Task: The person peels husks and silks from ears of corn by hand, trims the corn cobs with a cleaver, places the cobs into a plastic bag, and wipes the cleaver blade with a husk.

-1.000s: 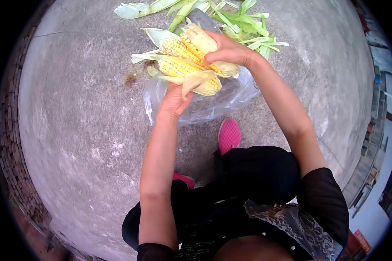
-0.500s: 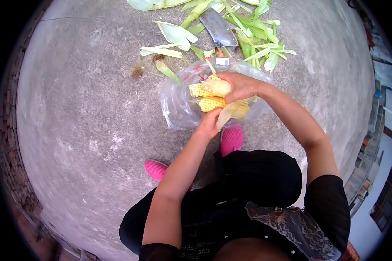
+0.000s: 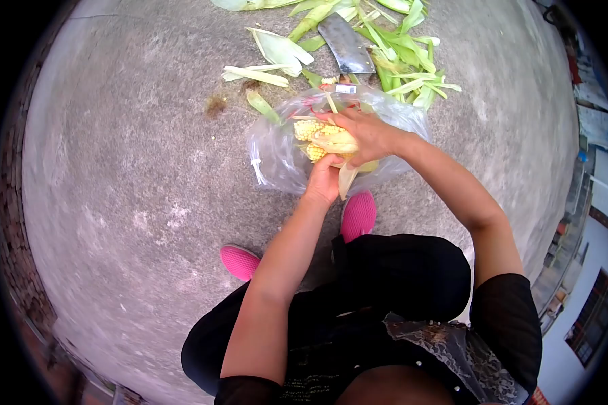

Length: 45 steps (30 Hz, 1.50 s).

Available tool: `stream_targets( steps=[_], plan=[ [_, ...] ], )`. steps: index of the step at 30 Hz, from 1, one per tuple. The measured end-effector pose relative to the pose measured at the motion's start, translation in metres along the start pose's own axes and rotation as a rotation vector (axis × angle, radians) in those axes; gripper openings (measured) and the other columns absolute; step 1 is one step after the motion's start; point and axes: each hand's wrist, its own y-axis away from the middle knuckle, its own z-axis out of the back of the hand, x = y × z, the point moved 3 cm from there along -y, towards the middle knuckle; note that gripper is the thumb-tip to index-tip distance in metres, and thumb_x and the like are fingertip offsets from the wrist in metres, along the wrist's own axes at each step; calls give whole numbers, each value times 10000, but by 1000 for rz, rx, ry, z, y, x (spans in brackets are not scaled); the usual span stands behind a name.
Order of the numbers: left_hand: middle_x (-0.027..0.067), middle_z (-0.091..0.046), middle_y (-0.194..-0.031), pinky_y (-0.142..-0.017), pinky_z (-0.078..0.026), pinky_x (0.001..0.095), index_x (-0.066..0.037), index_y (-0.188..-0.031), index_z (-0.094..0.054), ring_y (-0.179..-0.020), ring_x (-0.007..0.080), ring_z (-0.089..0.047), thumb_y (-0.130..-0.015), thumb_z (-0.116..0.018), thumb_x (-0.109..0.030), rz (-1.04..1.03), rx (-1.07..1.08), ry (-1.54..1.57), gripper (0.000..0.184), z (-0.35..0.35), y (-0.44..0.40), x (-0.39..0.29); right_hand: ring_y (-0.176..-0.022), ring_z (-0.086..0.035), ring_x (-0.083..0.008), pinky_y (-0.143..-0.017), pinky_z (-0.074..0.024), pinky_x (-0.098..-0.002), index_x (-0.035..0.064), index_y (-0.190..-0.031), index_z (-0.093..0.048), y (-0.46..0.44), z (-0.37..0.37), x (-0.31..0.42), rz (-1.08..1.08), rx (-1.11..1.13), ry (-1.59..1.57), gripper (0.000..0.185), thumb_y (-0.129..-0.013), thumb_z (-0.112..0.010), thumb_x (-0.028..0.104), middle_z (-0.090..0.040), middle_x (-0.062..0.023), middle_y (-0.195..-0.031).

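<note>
Yellow ears of corn [image 3: 307,129] lie bunched together over a clear plastic bag [image 3: 270,162], with pale husk leaves still on them. My right hand [image 3: 366,137] is closed over the upper ear from the right, its fingers across the far side. From below, my left hand [image 3: 324,179] grips the lower ear of corn [image 3: 315,153], thumb on top. A strip of husk [image 3: 346,182] hangs down between my hands. The lower ear is partly covered by the upper one and my fingers.
Beyond the bag, a cleaver [image 3: 346,46] lies on the concrete ground [image 3: 148,148] among green husks [image 3: 405,54]. Loose pale husks [image 3: 280,50] and a tuft of corn silk [image 3: 215,106] lie to the left. My pink shoes [image 3: 359,214] stand just below the bag.
My right hand has brought the upper ear down and closer against the lower one, now covering more of it. My left hand stays at nearly the same place.
</note>
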Motion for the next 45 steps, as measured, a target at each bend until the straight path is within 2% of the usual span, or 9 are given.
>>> stream_targets(
  steps=[12,14,21,26,31,33,37,39,45],
  plan=[
    [85,-537,-1210,-945,-447,401,-82,-1249,-440,-1089,258,-540,-838,-512,-233,-20,-47,-18,444,3,-13,28,-1129,-487,-336,-987,-392,-419,212,-1347,-428,-4,-12,-17,94,7,-117,849,-579,-764,75,-496,-136,-1208],
    [87,-545,-1197,-960,-440,375,-88,-1236,-452,-1094,238,-538,-928,-437,-308,24,-50,-94,379,6,-18,31,-1138,-483,-329,-998,-382,-417,210,-1319,-460,-5,-16,-16,176,-44,22,814,-579,-761,53,-492,-121,-1229],
    [123,-563,-1146,-932,-465,365,-74,-1236,-465,-1064,237,-552,-972,-336,-404,175,-152,-400,441,20,-17,31,-1178,-463,-313,-1027,-349,-430,188,-1251,-500,9,-31,-7,163,-175,148,703,-608,-724,10,-490,-111,-1238],
    [146,-583,-1078,-815,-533,379,-22,-1232,-488,-994,250,-581,-914,-471,-335,187,-345,-908,446,19,0,2,-1216,-435,-342,-1007,-385,-402,150,-1293,-437,32,-34,-9,10,-195,-14,710,-655,-718,17,-466,-124,-1284],
    [132,-590,-1049,-750,-547,350,-3,-1197,-512,-899,217,-596,-833,-626,-248,129,-235,-1345,453,-5,19,-25,-1240,-416,-350,-977,-413,-408,157,-1357,-349,47,-49,-31,-160,-232,-47,801,-666,-747,74,-402,-141,-1363],
    [127,-593,-1048,-694,-542,298,-2,-1135,-553,-900,198,-592,-793,-696,-232,-84,-265,-1717,436,7,16,-8,-1249,-408,-352,-977,-415,-418,164,-1375,-324,50,-50,-36,-256,-230,-72,837,-665,-760,97,-377,-147,-1386],
    [108,-618,-970,-626,-526,246,-14,-1071,-582,-834,169,-604,-773,-731,-203,-404,-277,-1405,384,52,-17,37,-1248,-412,-357,-973,-430,-403,201,-1403,-297,48,-47,-26,-220,-215,125,904,-643,-783,143,-361,-138,-1396],
    [92,-633,-873,-568,-519,247,-30,-1033,-580,-700,154,-617,-805,-693,-154,61,-397,-1065,283,22,-2,36,-1247,-414,-357,-974,-431,-398,212,-1409,-293,45,-47,-21,-206,-205,167,914,-641,-786,151,-360,-129,-1397],
    [91,-616,-780,-480,-507,266,-21,-971,-548,-560,159,-605,-902,-557,-127,-17,-602,-907,127,9,1,1,-1261,-407,-341,-980,-428,-407,233,-1420,-294,44,-48,-32,-155,-225,223,930,-639,-794,170,-357,-117,-1398]
  ],
)
